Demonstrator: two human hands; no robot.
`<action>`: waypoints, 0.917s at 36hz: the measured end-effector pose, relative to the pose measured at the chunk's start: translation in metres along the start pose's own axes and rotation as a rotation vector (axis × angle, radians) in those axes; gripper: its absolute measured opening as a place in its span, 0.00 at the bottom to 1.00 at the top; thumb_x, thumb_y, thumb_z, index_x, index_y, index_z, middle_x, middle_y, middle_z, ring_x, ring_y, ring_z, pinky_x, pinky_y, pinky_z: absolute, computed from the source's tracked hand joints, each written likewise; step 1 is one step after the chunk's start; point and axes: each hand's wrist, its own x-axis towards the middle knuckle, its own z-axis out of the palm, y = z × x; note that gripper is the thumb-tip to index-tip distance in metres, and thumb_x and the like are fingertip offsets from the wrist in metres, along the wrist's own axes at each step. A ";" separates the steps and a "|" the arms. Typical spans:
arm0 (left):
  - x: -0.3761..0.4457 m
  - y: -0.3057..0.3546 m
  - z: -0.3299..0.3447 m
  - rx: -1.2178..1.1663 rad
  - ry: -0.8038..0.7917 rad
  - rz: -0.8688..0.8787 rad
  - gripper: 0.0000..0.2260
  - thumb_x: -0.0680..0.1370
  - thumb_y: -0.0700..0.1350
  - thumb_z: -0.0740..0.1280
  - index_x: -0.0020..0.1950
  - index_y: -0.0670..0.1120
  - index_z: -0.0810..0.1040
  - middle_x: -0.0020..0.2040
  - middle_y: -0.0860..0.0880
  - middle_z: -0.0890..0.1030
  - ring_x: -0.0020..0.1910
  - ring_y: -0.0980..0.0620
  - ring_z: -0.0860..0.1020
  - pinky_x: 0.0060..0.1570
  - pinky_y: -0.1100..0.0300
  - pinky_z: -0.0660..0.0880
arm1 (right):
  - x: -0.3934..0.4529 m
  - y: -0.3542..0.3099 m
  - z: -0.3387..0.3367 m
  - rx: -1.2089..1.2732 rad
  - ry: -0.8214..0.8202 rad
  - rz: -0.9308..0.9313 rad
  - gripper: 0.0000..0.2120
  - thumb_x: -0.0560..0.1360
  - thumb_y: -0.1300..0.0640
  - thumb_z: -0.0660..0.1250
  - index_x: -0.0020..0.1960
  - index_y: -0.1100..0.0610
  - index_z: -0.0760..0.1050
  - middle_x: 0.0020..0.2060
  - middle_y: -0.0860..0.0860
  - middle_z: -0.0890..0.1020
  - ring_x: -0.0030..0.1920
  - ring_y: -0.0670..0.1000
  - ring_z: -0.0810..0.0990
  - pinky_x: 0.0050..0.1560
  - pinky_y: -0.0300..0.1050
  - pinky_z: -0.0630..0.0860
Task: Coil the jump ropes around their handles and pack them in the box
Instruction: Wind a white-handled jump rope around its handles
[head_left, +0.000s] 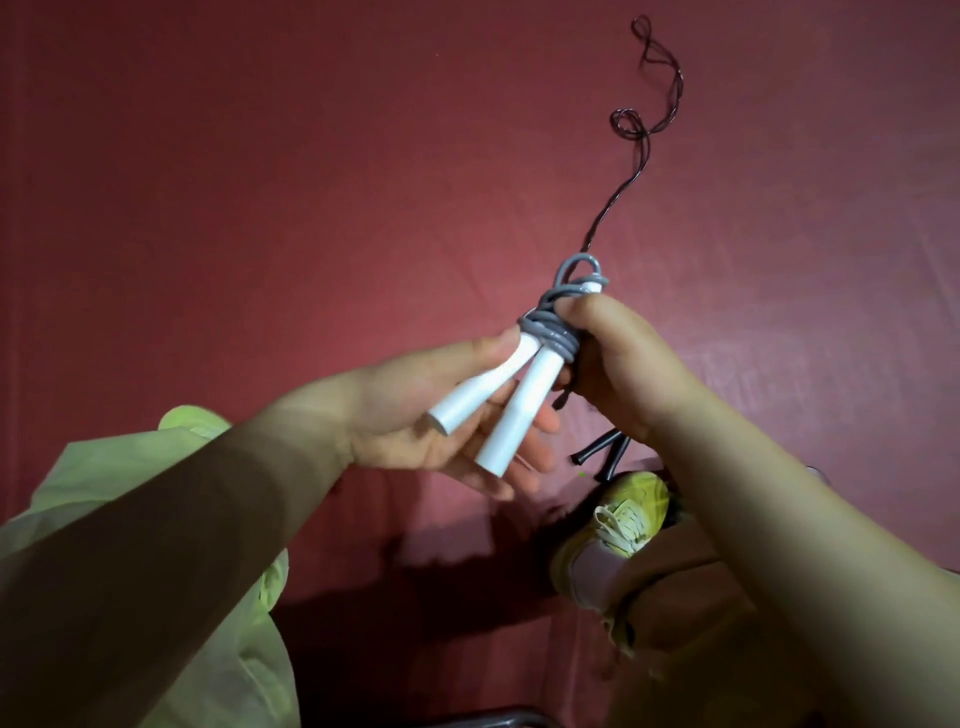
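Two white handles (511, 402) of a jump rope lie across my left hand (415, 415), splayed apart at their lower ends. A grey rope (558, 322) is coiled around their upper ends, with a loop sticking out on top. My right hand (618, 358) is closed around the coil at the top of the handles. A second jump rope, thin and dark (644, 130), trails across the red floor above; its black handles (605, 452) lie just under my right wrist. No box is in view.
The floor (260, 182) is covered in red cloth. A yellow sneaker (618, 525) on a foot sits below my right arm. Pale green fabric (171, 519) lies under my left arm. A dark metal bar (493, 719) shows at the bottom edge.
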 end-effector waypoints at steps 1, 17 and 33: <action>0.001 -0.001 0.001 -0.076 -0.045 0.022 0.28 0.65 0.66 0.72 0.48 0.42 0.82 0.40 0.44 0.82 0.37 0.46 0.82 0.41 0.53 0.80 | 0.000 -0.001 0.000 0.044 -0.005 -0.009 0.08 0.64 0.51 0.65 0.37 0.56 0.74 0.36 0.58 0.71 0.36 0.56 0.67 0.38 0.50 0.65; 0.014 -0.003 0.010 0.203 0.437 0.143 0.20 0.80 0.58 0.53 0.44 0.46 0.77 0.29 0.49 0.74 0.24 0.51 0.72 0.24 0.63 0.56 | -0.001 0.005 0.000 -0.223 -0.075 0.142 0.24 0.83 0.44 0.50 0.41 0.59 0.72 0.27 0.50 0.71 0.26 0.48 0.64 0.29 0.43 0.63; 0.020 -0.003 -0.014 0.737 0.826 0.142 0.28 0.61 0.70 0.63 0.36 0.44 0.75 0.29 0.47 0.76 0.27 0.49 0.72 0.35 0.47 0.73 | -0.002 0.009 0.001 -0.423 -0.012 0.132 0.21 0.84 0.45 0.49 0.40 0.55 0.71 0.24 0.47 0.75 0.23 0.47 0.68 0.29 0.41 0.65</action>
